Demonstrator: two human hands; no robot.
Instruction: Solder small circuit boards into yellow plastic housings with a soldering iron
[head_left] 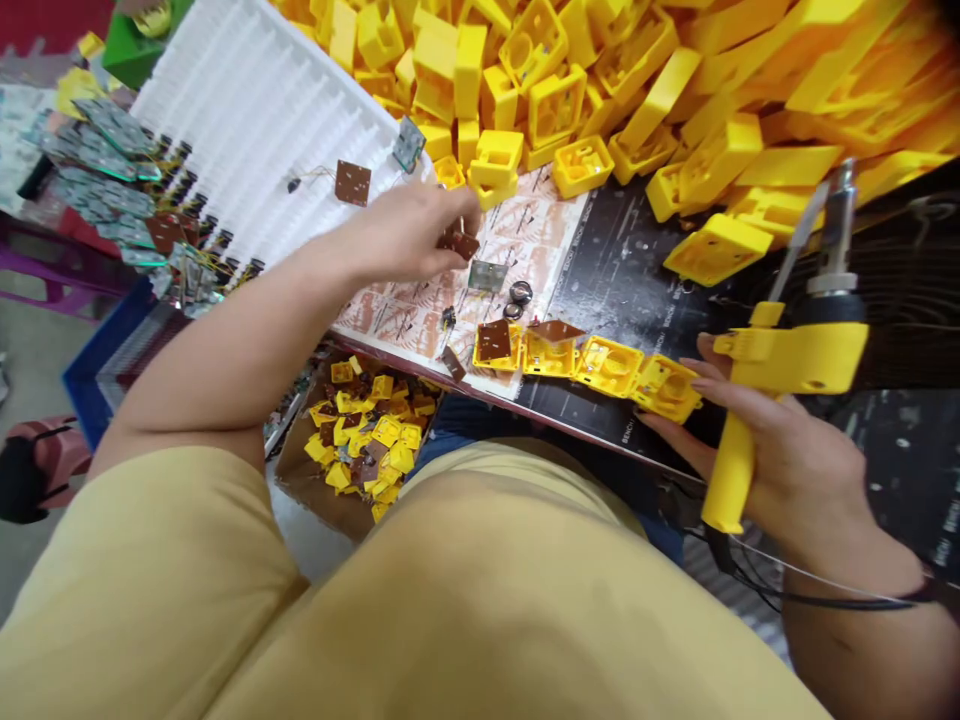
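My left hand (412, 232) is closed, its fingertips pinching a small brown circuit board (460, 244) over the patterned sheet. In my right hand (802, 460) rests a yellow soldering gun (787, 358), its metal tip pointing up and away. Fingers of that hand also reach the end of a row of yellow plastic housings (609, 366) near the bench edge. Brown boards lie on the two left housings, one of them flat (494, 341) and the other tilted (556, 330). A greenish board (487, 276) and dark rings (519, 294) lie between my hands.
Yellow cases (495, 160) are heaped across the back. A white ribbed tray (247, 130) at left carries a brown board (352, 183) with wires. Wired circuit boards (112, 200) are stacked beyond it. Below the bench edge stands a cardboard box (300, 468) of yellow pieces. A black cable hangs from the soldering gun.
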